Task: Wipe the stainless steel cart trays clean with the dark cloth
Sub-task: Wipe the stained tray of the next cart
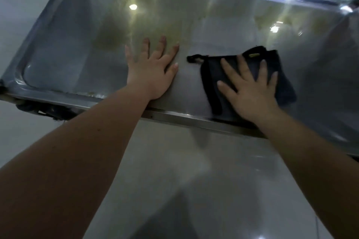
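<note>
Dark cloth [246,75] lies flat on a stainless steel tray [77,48], pinned beneath the right hand [250,87], whose spread, straight fingers press down without gripping. Just beside it, the left hand [152,70] rests flat and released on bare metal. Cloth and hands sit near the tray's front rim; open, smeared surface extends beyond and leftward.
</note>
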Action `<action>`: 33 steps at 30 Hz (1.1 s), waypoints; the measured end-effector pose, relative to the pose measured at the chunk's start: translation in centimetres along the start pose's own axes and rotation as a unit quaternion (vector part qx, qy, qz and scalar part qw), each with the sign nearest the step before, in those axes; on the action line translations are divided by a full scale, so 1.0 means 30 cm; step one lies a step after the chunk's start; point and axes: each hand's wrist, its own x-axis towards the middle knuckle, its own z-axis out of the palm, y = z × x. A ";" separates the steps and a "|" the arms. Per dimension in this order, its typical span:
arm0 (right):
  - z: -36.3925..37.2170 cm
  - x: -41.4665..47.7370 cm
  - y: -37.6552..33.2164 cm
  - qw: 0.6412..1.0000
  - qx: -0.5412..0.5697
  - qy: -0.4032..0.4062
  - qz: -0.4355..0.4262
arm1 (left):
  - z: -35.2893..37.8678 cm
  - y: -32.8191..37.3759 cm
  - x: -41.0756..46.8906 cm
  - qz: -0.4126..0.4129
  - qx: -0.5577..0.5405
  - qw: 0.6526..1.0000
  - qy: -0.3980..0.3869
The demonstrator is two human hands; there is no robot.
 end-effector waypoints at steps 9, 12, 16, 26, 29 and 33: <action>-0.058 0.238 0.011 0.974 0.029 0.005 0.224 | -0.004 0.024 0.000 -0.001 -0.005 1.000 0.001; -0.027 0.261 -0.213 0.998 0.012 0.015 0.065 | 0.001 0.016 -0.001 0.001 -0.005 1.000 -0.004; -0.014 0.281 -0.301 0.999 0.000 0.028 -0.023 | 0.003 -0.001 0.009 0.000 0.006 1.000 -0.001; -0.092 0.289 0.282 0.972 0.031 0.002 0.232 | -0.001 0.030 0.004 0.001 0.004 1.000 -0.004; -0.086 0.313 0.169 0.970 0.042 0.016 0.237 | 0.004 0.028 0.003 0.001 0.005 1.000 -0.006; -0.049 0.354 -0.181 0.997 0.027 0.020 0.066 | 0.004 0.026 0.001 0.006 0.007 1.000 -0.010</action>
